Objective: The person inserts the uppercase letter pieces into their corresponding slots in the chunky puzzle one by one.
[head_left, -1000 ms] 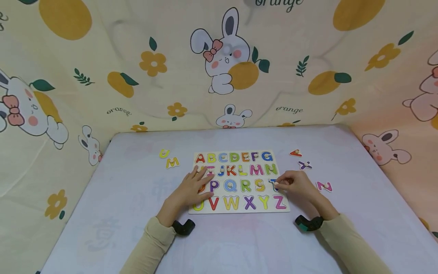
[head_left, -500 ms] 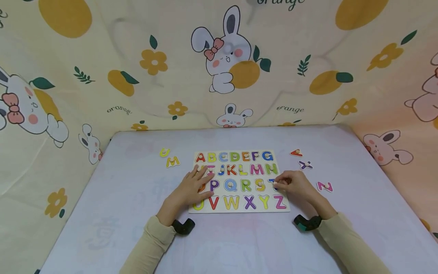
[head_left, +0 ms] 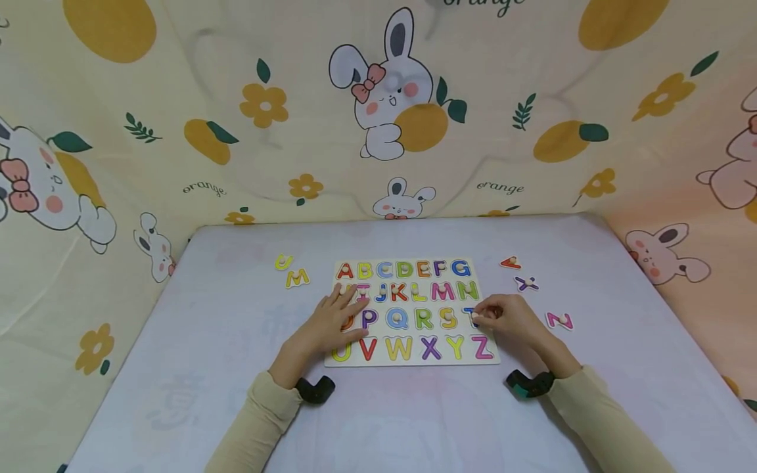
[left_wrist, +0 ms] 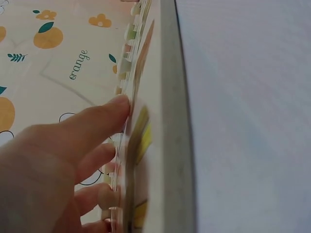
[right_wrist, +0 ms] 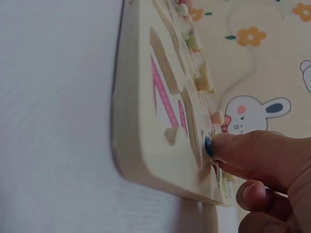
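Note:
A wooden alphabet puzzle board lies on the table, with colourful knobbed letters in its upper rows. My left hand rests on the board's left side with fingers spread, hiding parts of several letters there. At the right end of the third row, my right hand pinches the blue letter T piece between thumb and forefinger. In the right wrist view, a bit of the blue T piece shows at the fingertips, right at the board's surface. The bottom row shows printed letters in recesses, such as the pink Z.
Left of the board lie a yellow U piece and a yellow-orange letter piece. To its right are a red V piece, a purple X piece and a pink Z piece. A patterned curtain hangs behind the table.
My right hand's fingertips have shifted very slightly left with the T piece, covering more of it. The left hand stays in place on the board.

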Motion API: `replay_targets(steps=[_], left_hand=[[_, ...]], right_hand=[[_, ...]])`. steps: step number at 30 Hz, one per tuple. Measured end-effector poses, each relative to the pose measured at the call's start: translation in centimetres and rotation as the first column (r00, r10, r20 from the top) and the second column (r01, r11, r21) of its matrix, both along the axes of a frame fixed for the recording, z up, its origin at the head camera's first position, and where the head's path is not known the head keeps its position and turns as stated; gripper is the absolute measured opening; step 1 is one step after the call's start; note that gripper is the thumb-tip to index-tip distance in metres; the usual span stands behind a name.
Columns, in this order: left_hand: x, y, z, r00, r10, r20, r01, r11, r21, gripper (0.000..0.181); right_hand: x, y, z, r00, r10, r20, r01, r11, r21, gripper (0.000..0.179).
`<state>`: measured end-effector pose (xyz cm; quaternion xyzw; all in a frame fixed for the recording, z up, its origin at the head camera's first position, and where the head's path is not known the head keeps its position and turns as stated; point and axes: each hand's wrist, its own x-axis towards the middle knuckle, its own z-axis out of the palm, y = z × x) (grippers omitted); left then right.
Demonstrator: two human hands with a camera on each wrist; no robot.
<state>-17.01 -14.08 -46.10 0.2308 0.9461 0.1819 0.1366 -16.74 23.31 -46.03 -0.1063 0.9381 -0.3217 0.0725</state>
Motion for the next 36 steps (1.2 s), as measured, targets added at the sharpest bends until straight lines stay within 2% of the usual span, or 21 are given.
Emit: replay_targets(steps=[9, 18, 24, 30, 36], left_hand=[[-0.2, -0.3, -0.1, 0.999, 0.016, 0.028, -0.018, 0.997, 0.069, 0.064], [-0.3, -0.5, -0.4, 0.999, 0.036, 0.031, -0.038, 0.996, 0.084, 0.063], [-0.4, -0.8, -0.3, 0.999, 0.045, -0.013, -0.043, 0.993, 0.107, 0.06], [-0.6, -1.4, -0.1, 0.999, 0.052, -0.018, -0.049, 0.989, 0.137, 0.058], [-1.0, -2.3, 0.2, 0.992, 0.047, -0.114, -0.022, 0.976, 0.216, 0.049]], right_hand=[[-0.2, -0.3, 0.3, 1.0, 0.016, -0.02, -0.015, 0.999, 0.05, 0.016], [-0.5, -0.8, 1.0, 0.999, 0.019, 0.026, -0.021, 0.998, 0.052, 0.017], [-0.5, -0.7, 0.6, 0.999, 0.017, 0.036, -0.017, 1.0, 0.002, 0.018], [-0.6, -0.8, -0.2, 0.999, 0.016, 0.03, -0.015, 0.998, -0.053, 0.028], [-0.9, -1.2, -0.6, 1.0, -0.016, -0.024, 0.014, 0.998, -0.058, 0.032]])
